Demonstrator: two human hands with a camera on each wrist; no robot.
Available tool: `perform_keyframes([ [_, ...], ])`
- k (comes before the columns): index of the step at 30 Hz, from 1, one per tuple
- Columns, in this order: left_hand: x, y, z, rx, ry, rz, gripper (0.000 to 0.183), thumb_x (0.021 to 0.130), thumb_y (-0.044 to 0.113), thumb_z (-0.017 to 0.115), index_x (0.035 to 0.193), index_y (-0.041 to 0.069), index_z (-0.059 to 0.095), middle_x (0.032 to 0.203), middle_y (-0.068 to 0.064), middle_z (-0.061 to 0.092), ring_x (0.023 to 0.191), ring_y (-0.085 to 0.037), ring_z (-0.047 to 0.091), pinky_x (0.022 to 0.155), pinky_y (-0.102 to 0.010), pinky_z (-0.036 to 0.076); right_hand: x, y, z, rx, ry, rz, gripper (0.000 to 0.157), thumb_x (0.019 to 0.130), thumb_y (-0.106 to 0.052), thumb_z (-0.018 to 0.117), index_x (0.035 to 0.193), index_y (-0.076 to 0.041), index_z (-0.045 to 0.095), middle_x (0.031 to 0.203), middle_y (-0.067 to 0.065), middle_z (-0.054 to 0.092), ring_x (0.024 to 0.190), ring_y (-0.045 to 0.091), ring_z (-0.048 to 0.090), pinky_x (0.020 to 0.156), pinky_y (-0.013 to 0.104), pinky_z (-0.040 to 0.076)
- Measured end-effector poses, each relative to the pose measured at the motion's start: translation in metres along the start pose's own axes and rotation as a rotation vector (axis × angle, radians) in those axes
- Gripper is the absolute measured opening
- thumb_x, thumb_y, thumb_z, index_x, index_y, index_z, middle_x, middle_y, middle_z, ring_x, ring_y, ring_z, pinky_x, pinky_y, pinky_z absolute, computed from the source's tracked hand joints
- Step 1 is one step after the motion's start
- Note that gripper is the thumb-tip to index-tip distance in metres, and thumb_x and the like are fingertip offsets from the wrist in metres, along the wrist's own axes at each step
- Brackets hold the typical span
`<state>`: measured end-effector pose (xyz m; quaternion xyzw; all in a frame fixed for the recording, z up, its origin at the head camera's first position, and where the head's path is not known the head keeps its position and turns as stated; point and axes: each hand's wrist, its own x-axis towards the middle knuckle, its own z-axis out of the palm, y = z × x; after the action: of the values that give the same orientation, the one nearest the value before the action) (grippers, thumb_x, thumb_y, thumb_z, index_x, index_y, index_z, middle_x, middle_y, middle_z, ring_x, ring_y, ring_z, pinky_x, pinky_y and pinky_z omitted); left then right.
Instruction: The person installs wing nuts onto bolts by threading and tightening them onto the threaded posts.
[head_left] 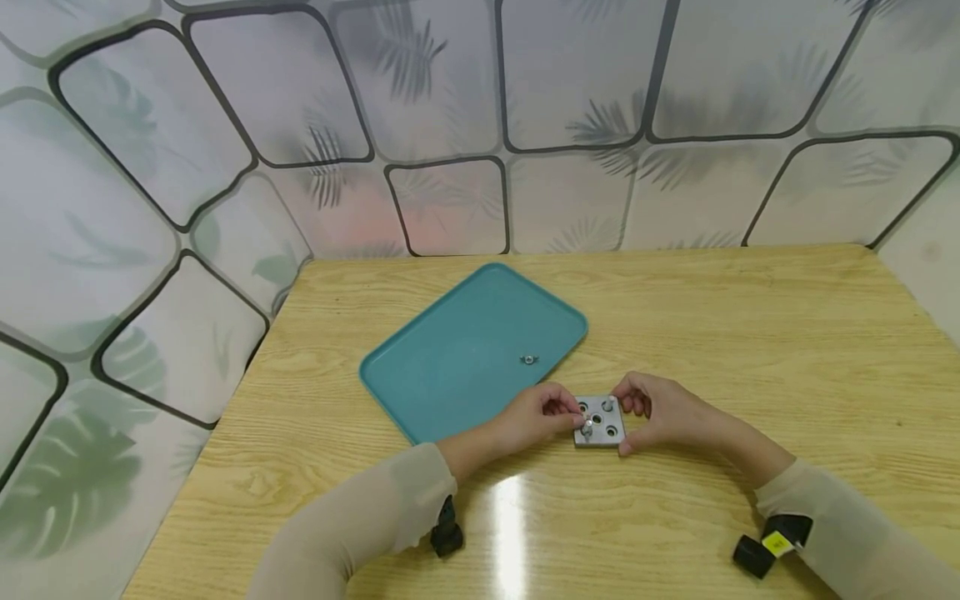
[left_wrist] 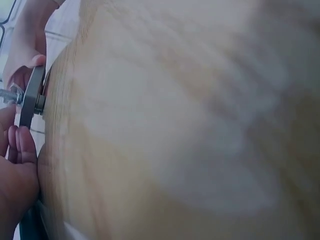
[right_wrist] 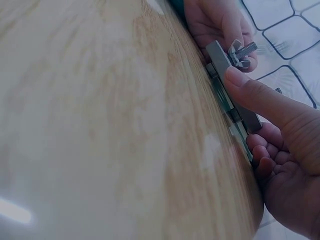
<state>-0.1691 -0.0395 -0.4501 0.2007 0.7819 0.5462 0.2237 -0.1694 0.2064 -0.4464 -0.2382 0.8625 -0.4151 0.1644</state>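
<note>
"What have the hands got hold of?"

"From my remote station I see the left hand curled in at the near left of a metal plate, thumb and finger pinching a wing nut on an upright bolt. The right hand grips the plate's right side, thumb at the near corner, fingers at the far one."

"Why hold it that way?"

"To keep the plate from turning along with the nut, I'd judge; it also leaves the left hand room."

"And where does the plate sit?"

"Low over the bench, just right of the blue tray (I can't tell whether it bears its weight there). Bolt heads show underneath, so the threads point up, probably for easier reach."

"Anything on the tray?"

"A loose wing nut near its right edge, presumably put there to keep it handy. The second bolt, at the plate's far right corner, carries no nut that I can make out."
</note>
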Motion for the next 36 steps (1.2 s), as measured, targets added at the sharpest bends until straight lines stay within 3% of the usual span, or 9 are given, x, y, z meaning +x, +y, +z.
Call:
perform_keyframes([
  [4, -0.0021, 0.0005, -0.0030, 0.029, -0.052, 0.022, 0.017, 0.091, 0.017, 0.065, 0.102, 0.006, 0.070, 0.092, 0.003, 0.058, 0.081, -0.003, 0.049, 0.072, -0.017, 0.041, 0.0003, 0.0007, 0.0001, -0.001, -0.001, -0.002, 0.063, 0.061, -0.032, 0.090, 0.105, -0.003, 0.056, 0.085, 0.003, 0.052, 0.075, 0.011, 0.045, 0.064, 0.022, 0.041],
  [8, -0.0032, 0.0002, -0.0048, 0.051, -0.105, 0.054, 0.024, 0.084, 0.014, 0.073, 0.107, 0.008, 0.071, 0.092, 0.003, 0.054, 0.080, -0.002, 0.048, 0.070, -0.016, 0.042, 0.0002, 0.0023, 0.0005, 0.002, -0.001, 0.000, 0.063, 0.060, -0.031, 0.090, 0.105, -0.002, 0.056, 0.084, 0.003, 0.052, 0.075, 0.011, 0.045, 0.064, 0.022, 0.041],
  [11, -0.0033, 0.0003, -0.0048, 0.058, -0.115, 0.066, 0.028, 0.079, 0.011, 0.077, 0.106, 0.008, 0.071, 0.089, 0.004, 0.050, 0.078, -0.002, 0.048, 0.070, -0.015, 0.043, -0.0001, 0.0029, 0.0006, 0.006, -0.003, 0.004, 0.064, 0.060, -0.031, 0.090, 0.105, -0.002, 0.056, 0.085, 0.003, 0.052, 0.075, 0.011, 0.045, 0.064, 0.022, 0.041],
  [16, -0.0035, -0.0003, -0.0056, 0.033, -0.121, 0.077, 0.028, 0.080, 0.009, 0.076, 0.107, 0.005, 0.070, 0.091, 0.002, 0.052, 0.080, -0.001, 0.048, 0.071, -0.015, 0.043, -0.0005, 0.0018, 0.0003, 0.009, -0.004, 0.005, 0.064, 0.061, -0.031, 0.090, 0.106, -0.002, 0.056, 0.085, 0.003, 0.052, 0.075, 0.011, 0.045, 0.064, 0.022, 0.041],
  [21, -0.0027, -0.0026, -0.0065, 0.015, -0.098, 0.068, 0.027, 0.083, 0.011, 0.074, 0.108, 0.005, 0.068, 0.092, 0.002, 0.055, 0.080, -0.001, 0.050, 0.071, -0.016, 0.044, 0.0000, 0.0015, 0.0002, 0.001, -0.003, -0.002, 0.063, 0.061, -0.031, 0.090, 0.106, -0.002, 0.057, 0.085, 0.003, 0.052, 0.075, 0.011, 0.045, 0.065, 0.022, 0.041],
  [29, -0.0003, -0.0016, -0.0006, -0.004, 0.020, 0.012, 0.012, 0.085, 0.013, 0.071, 0.092, 0.003, 0.067, 0.081, 0.003, 0.057, 0.070, -0.004, 0.051, 0.064, -0.017, 0.041, 0.0006, 0.0032, 0.0009, 0.023, 0.004, -0.016, 0.061, 0.061, -0.029, 0.090, 0.105, -0.003, 0.057, 0.084, 0.003, 0.052, 0.075, 0.010, 0.045, 0.064, 0.022, 0.041],
  [36, -0.0012, -0.0001, -0.0018, 0.039, -0.009, 0.011, 0.016, 0.092, 0.021, 0.064, 0.096, 0.007, 0.070, 0.090, 0.006, 0.058, 0.081, -0.002, 0.050, 0.073, -0.018, 0.042, 0.0005, 0.0053, 0.0011, 0.028, 0.002, -0.019, 0.061, 0.061, -0.030, 0.090, 0.105, -0.003, 0.057, 0.085, 0.003, 0.052, 0.074, 0.009, 0.045, 0.063, 0.022, 0.040],
])
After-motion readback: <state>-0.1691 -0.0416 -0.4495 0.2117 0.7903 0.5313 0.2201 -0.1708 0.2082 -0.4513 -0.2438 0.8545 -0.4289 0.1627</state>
